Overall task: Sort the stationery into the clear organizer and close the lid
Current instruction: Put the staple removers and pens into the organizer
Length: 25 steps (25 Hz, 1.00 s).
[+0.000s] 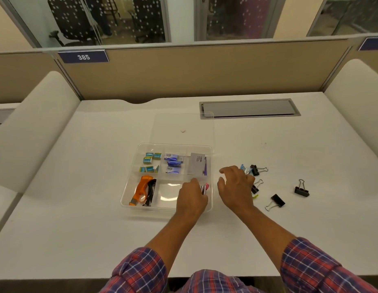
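Four black binder clips [301,190] out — right hand [236,189] fingers spread; left hand [192,197] unclear.

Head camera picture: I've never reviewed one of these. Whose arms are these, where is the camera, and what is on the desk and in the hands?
No machine here: a person wears the camera on the head, so you look down along both arms. On the white desk stands a clear organizer, its lid lying off behind it. Its compartments hold small teal boxes, blue staple packs, a grey card and an orange tool. The left hand is over the organizer's near right compartment with small items, one pink, at its fingers; I cannot tell if it grips them. The right hand is spread open beside loose black binder clips.
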Each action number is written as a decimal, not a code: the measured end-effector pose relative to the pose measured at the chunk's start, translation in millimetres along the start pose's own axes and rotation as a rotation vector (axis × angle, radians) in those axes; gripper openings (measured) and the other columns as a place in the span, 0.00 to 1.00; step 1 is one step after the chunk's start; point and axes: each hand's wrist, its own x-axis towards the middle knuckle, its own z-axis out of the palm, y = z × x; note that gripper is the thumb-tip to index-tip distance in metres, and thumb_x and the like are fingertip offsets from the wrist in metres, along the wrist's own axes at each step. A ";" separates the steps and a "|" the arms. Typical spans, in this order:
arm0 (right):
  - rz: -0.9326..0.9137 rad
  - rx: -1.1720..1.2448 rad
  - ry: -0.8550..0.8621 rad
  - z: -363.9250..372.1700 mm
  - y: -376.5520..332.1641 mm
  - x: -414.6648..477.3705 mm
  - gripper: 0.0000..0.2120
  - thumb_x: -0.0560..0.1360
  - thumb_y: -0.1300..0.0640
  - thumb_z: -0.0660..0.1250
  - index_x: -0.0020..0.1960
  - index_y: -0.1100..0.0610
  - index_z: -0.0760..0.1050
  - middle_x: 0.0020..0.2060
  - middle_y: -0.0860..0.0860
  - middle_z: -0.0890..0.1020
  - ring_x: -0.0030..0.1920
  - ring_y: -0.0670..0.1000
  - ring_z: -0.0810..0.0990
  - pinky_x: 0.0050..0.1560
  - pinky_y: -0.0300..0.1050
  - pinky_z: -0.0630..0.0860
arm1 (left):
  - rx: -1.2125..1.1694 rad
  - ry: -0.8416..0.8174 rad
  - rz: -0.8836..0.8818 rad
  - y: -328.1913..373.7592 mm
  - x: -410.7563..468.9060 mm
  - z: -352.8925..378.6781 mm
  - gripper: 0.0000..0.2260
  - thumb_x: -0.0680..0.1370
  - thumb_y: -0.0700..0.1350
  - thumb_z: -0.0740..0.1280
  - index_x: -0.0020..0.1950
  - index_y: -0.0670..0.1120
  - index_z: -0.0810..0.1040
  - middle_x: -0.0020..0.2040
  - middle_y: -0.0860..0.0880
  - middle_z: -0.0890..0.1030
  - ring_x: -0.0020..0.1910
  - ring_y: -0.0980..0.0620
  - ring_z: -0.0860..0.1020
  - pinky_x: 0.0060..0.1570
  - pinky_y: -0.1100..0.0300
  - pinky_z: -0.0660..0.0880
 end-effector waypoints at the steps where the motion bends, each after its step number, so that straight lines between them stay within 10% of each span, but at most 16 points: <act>1: 0.004 0.005 -0.003 -1.2 5.9 -0.5 0.11 0.75 0.58 0.68 0.58 0.54 0.79 0.53 0.51 0.82 0.54 0.56 0.79 0.54 0.58 0.68 | 0.021 0.005 0.004 0.3 -0.5 2.9 0.16 0.77 0.49 0.75 0.61 0.44 0.78 0.55 0.45 0.85 0.51 0.47 0.85 0.55 0.56 0.80; 15: 0.233 0.067 -0.056 -19.1 84.5 -16.5 0.12 0.77 0.63 0.65 0.59 0.54 0.78 0.55 0.54 0.78 0.56 0.59 0.76 0.55 0.56 0.67 | 0.158 0.325 0.280 38.0 3.1 13.7 0.19 0.70 0.41 0.72 0.61 0.44 0.79 0.55 0.44 0.80 0.53 0.42 0.77 0.52 0.47 0.72; 25: 0.285 0.109 -0.028 -38.2 138.2 -24.2 0.16 0.76 0.66 0.66 0.62 0.58 0.78 0.57 0.56 0.78 0.58 0.60 0.76 0.56 0.56 0.69 | 0.178 -0.195 0.315 81.1 -1.1 81.4 0.22 0.73 0.55 0.75 0.60 0.44 0.74 0.56 0.46 0.76 0.53 0.47 0.75 0.50 0.56 0.73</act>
